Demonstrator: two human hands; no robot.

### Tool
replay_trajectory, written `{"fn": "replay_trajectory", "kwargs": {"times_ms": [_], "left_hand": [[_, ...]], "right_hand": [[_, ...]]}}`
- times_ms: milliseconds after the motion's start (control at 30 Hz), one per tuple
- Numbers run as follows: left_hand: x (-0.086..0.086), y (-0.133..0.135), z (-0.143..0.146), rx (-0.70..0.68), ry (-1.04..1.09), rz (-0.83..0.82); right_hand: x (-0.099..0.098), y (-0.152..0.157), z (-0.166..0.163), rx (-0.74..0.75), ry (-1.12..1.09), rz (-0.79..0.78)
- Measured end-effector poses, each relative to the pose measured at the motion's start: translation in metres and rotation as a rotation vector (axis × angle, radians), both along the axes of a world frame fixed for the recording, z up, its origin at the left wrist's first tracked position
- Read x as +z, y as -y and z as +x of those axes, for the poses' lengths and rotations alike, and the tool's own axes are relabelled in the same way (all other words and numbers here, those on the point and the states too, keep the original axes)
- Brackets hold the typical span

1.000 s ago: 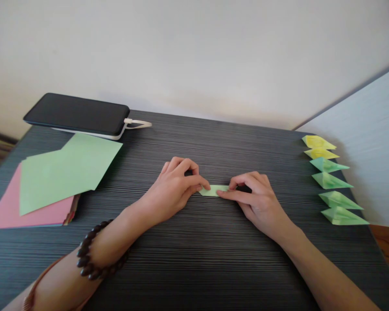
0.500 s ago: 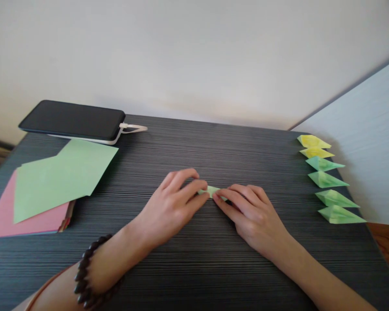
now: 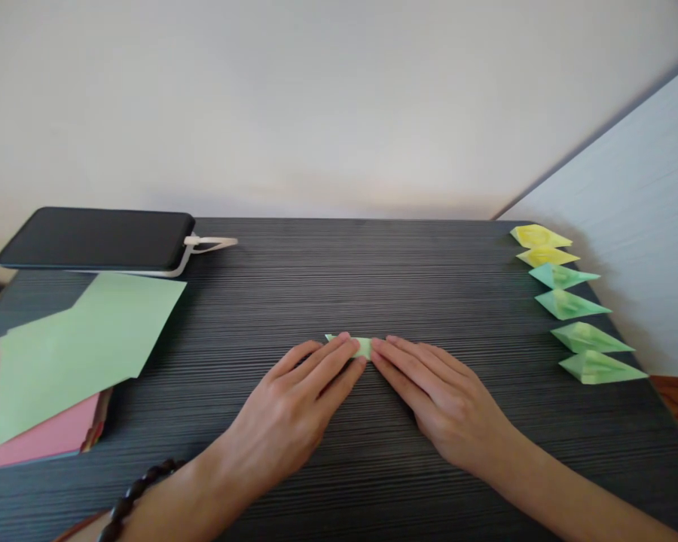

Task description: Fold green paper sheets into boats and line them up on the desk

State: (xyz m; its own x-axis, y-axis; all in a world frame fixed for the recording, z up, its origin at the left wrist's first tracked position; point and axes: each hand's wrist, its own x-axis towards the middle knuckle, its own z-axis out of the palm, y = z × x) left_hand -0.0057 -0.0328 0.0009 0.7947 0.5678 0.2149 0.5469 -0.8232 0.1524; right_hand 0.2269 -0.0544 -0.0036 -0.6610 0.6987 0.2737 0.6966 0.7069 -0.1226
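Observation:
A small strip of folded light green paper (image 3: 364,348) lies flat on the dark table in front of me. My left hand (image 3: 297,399) presses its fingertips on the left part, and a pointed end of the paper shows beyond them. From the other side, my right hand (image 3: 444,391) holds the right part down with its fingers together. Only the middle of the strip shows between the fingertips; the rest is under my fingers.
At the right edge of the dark table (image 3: 339,278) stands a column of several folded yellow and green paper pieces (image 3: 570,305). Green sheets (image 3: 102,331) lie on a pink paper stack (image 3: 45,440) at left. Behind them is a phone (image 3: 96,237) with a white cable (image 3: 215,242).
My left hand's fingers have flattened from a raised, curled pose onto the paper. My right hand's fingers have straightened along it. The camera view has shifted a little.

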Motion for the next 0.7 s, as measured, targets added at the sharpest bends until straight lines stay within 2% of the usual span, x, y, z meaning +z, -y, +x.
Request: {"fn": "replay_trajectory", "kwargs": {"times_ms": [167,367,533,700], "left_hand": [[0.001,0.005,0.005,0.035,-0.044,0.038],[-0.003,0.009,0.01,0.084,-0.01,0.069],[-0.006,0.0,0.008,0.075,0.128,0.017],[-0.002,-0.006,0.002,0.085,0.174,-0.022]], "right_hand": [[-0.003,0.008,-0.001,-0.048,-0.006,0.012],[-0.008,0.008,-0.016,-0.184,-0.125,0.041],[-0.005,0.001,-0.019,-0.287,-0.245,-0.027],[-0.001,-0.016,-0.018,-0.292,-0.299,-0.163]]}}
